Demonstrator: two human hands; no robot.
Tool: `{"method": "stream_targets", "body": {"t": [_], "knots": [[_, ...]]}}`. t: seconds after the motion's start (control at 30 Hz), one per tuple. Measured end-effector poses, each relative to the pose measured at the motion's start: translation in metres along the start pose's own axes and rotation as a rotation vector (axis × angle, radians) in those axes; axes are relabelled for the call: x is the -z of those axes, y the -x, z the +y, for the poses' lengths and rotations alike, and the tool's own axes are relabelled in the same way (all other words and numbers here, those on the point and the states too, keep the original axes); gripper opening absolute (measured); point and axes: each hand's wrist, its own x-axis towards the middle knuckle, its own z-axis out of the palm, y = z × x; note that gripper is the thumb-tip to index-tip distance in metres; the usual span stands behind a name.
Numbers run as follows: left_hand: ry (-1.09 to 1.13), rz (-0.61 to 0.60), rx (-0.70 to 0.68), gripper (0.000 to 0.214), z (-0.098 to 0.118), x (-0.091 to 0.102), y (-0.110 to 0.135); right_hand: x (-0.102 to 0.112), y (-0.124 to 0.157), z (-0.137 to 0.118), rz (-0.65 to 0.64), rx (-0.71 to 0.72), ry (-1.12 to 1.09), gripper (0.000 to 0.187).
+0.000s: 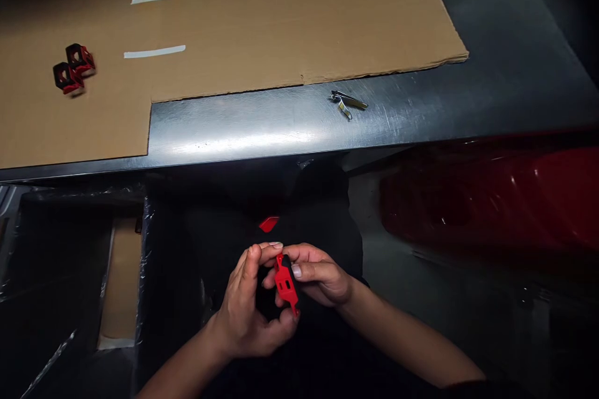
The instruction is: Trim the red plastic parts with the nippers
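Between my two hands, over my dark-clothed lap, is a small red and black plastic part point(286, 283) with a rectangular slot in its red face. My left hand point(253, 308) grips it by its ends, thumb at the lower tip and fingers at the upper one. On the black side, the thumb and fingers of my right hand point(321, 274) pinch it. Two similar red and black parts point(75, 68) sit close together on the cardboard sheet point(281, 19) at the upper left. An unfolded nail clipper point(349, 103) lies on the metal table edge.
The metal table point(224, 128) runs across in front of me, with two white strips point(154, 52) on its cardboard. A dark plastic-lined container point(143, 274) stands at lower left. A glossy red object point(477, 199) is on the right. A small red piece point(268, 224) shows beyond my hands.
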Motion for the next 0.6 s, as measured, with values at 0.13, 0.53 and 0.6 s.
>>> {"method": "stream_targets", "body": {"t": [0.13, 0.53, 0.6], "knots": [[-0.010, -0.005, 0.006, 0.098, -0.0017, 0.0008, -0.0006, 0.0030, -0.0014, 0.0020, 0.002, -0.009, -0.009, 0.041], [-0.040, 0.002, 0.094, 0.097, -0.0010, 0.0006, 0.0001, 0.0073, -0.0049, 0.0039, 0.015, -0.015, -0.039, 0.040], [-0.051, -0.004, 0.099, 0.097, -0.0004, 0.0019, -0.0010, 0.0069, -0.0051, 0.0039, 0.026, -0.027, -0.038, 0.042]]}}
